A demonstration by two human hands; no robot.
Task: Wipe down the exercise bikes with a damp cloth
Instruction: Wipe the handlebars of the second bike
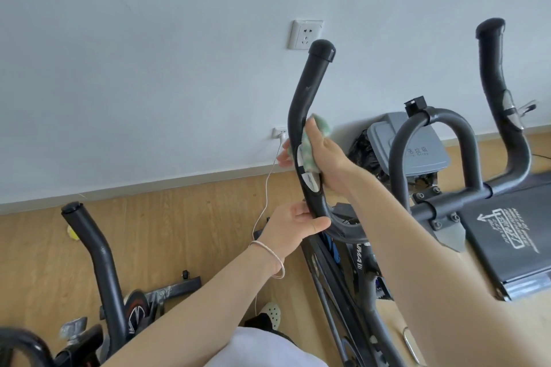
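the right hand (pixel 326 159) is curled round the left horn of the handlebar (pixel 307 89) about halfway up, with a green and white cloth (pixel 311 158) bunched between palm and bar. its fingertips (pixel 284 155) show on the far side of the tube, and a corner of the cloth sticks up above the thumb. the cloth covers part of a pale oval pad set into the bar. lower down, where the horn bends toward the stem, the left hand (pixel 293 223) grips the same bar, thumb lying across the front. a thin bracelet (pixel 275 258) hangs at that wrist.

the exercise bike (pixel 357 262) stands right in front of the person, its dark frame running down to the bottom of the view. its other horn (pixel 495 74) rises at the right, and a looped centre bar (pixel 398 152) sits between the two.

a second bike (pixel 105 259) stands to the left on the wooden floor (pixel 179 217), well apart from the hands. behind, on the pale wall, is a socket (pixel 305 34) just left of the horn's cap, and a lower socket (pixel 278 132) with a white cable (pixel 265 188) plugged in and trailing down to the floor. a grey bin lid (pixel 417 146) shows behind the loop. a dark panel with white printing (pixel 507 235) lies to the right. a pale shoe (pixel 271 311) shows near the bottom, between the forearms.
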